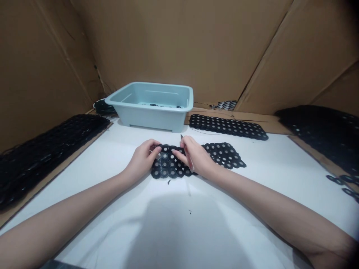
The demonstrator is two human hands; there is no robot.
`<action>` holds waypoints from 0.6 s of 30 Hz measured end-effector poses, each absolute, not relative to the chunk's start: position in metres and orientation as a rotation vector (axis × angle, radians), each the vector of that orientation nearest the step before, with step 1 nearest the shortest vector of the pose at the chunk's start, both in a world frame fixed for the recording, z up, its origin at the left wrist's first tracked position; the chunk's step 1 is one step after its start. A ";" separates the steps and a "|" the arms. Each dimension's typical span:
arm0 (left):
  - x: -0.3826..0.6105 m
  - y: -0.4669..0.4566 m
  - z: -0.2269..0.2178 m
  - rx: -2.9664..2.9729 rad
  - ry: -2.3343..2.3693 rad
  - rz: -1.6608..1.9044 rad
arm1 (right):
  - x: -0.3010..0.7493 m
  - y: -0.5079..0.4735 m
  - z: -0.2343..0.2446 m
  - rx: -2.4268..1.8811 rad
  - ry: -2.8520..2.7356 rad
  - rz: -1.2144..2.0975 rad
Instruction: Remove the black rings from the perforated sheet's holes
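A black sheet of joined rings (172,172) with pale round centres lies on the white table before me. My left hand (147,155) pinches its upper left corner between thumb and fingers. Over the middle of the sheet, my right hand (196,154) is closed round a small craft knife (190,163). The knife's pointed blade tip shows above the fist, and part of its reddish, see-through handle below. My right thumb and fingers hide part of the sheet, and the thumb tip rests against the rings near my left hand.
Behind the sheet stands a light blue plastic basin (151,116) with a few black rings inside. Another ring sheet (228,127) lies at back right. Black piles flank the table, one left (47,153) and one right (322,130). Cardboard walls (179,45) enclose the space. Black scraps (169,182) lie nearby.
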State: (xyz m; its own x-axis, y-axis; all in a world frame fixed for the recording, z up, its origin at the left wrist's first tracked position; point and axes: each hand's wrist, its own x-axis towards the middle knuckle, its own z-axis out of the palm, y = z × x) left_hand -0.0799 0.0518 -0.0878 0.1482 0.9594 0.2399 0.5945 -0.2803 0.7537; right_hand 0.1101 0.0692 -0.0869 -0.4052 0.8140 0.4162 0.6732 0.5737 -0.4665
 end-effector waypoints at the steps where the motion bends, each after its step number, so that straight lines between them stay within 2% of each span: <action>1: -0.080 0.052 -0.088 1.979 1.497 0.941 | 0.110 0.069 -0.087 -1.174 -2.198 0.311; 6: -0.081 0.050 -0.083 2.060 1.569 0.825 | 0.112 0.070 -0.088 -1.169 -2.210 0.394; 12: -0.086 0.065 -0.078 1.896 1.587 1.102 | 0.110 0.079 -0.094 -1.104 -2.171 0.567; 18: -0.106 0.085 -0.077 1.550 1.642 1.215 | 0.107 0.076 -0.092 -1.061 -2.132 0.676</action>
State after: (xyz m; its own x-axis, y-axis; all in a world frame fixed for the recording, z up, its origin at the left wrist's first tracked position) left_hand -0.1061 0.0852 -0.0768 -0.1661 0.9701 0.1769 0.4532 -0.0843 0.8874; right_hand 0.1071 0.0757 -0.0923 -0.4581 0.8283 0.3227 0.4908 0.5383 -0.6851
